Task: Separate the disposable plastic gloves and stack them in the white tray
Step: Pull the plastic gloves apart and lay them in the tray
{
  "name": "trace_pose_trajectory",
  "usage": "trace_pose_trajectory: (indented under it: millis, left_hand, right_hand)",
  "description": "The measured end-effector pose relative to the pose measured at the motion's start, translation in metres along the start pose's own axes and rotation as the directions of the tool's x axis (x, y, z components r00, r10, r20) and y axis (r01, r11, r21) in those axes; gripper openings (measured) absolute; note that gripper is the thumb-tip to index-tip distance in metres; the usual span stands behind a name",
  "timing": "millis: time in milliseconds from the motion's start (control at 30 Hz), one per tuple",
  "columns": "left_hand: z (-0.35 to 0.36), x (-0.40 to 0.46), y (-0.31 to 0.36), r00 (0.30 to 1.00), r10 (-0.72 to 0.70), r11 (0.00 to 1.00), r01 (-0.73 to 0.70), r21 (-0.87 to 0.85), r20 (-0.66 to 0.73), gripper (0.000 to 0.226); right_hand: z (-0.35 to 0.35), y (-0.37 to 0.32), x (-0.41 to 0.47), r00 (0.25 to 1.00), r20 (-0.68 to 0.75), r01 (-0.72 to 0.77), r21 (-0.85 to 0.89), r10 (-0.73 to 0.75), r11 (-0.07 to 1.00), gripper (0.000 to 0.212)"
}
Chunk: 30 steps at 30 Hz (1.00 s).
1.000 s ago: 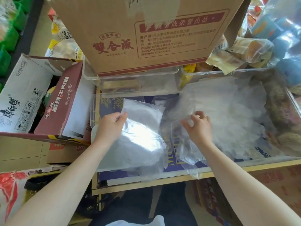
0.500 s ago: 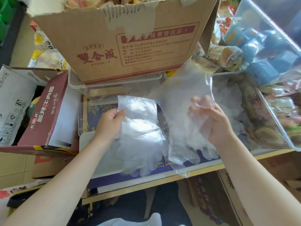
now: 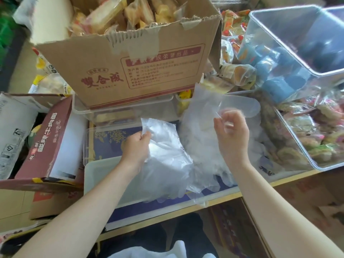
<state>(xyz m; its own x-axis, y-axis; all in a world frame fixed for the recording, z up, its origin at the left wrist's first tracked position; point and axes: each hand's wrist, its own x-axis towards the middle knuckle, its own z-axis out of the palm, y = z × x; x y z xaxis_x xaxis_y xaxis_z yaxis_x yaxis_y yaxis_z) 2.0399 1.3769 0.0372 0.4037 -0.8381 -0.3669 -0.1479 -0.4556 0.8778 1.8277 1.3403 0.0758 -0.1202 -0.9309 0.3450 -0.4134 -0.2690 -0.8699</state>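
Peeling one glove (image 3: 214, 110) free: right hand (image 3: 231, 135) pinches it, left hand (image 3: 136, 146) grips the stack (image 3: 167, 161). Lift slowly, then lay flat over white tray (image 3: 96, 175).

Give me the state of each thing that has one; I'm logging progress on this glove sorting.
left hand: grips the stacked gloves' edge
stacked gloves: flat pile over the white tray
white tray: partly covered by gloves
right hand: pinches one glove, raised
lifted glove: held up, hanging, separated
cardboard box: open, full of wrapped snacks
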Motion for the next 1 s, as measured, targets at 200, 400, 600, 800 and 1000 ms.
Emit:
trace_pose_trajectory:
  millis: [200,400,600,800,1000]
  left_hand:
    - [0.011,-0.006,0.022,0.998,0.032,0.977,-0.019,-0.213,0.058,0.03]
    - [0.017,-0.016,0.02,0.984,-0.001,0.953,0.056,-0.297,0.18,0.02]
    - [0.01,-0.013,0.015,0.956,-0.047,0.946,0.136,-0.295,0.289,0.026]
    - [0.008,-0.014,0.012,0.978,-0.004,0.966,0.058,-0.253,0.209,0.023]
    - [-0.004,-0.011,0.019,0.983,0.061,0.962,-0.013,-0.272,0.171,0.017]
  right_hand:
    - [0.018,-0.016,-0.022,0.729,0.494,0.674,-0.397,-0.474,0.623,0.006]
    - [0.039,0.002,-0.04,0.626,0.699,0.706,-0.319,-0.346,0.633,0.025]
    - [0.038,0.012,-0.038,0.536,0.752,0.783,-0.273,-0.383,0.559,0.021]
    - [0.028,0.005,-0.034,0.522,0.715,0.837,-0.328,-0.464,0.437,0.015]
    - [0.005,-0.007,-0.028,0.553,0.833,0.401,-0.265,0.0,0.877,0.048]
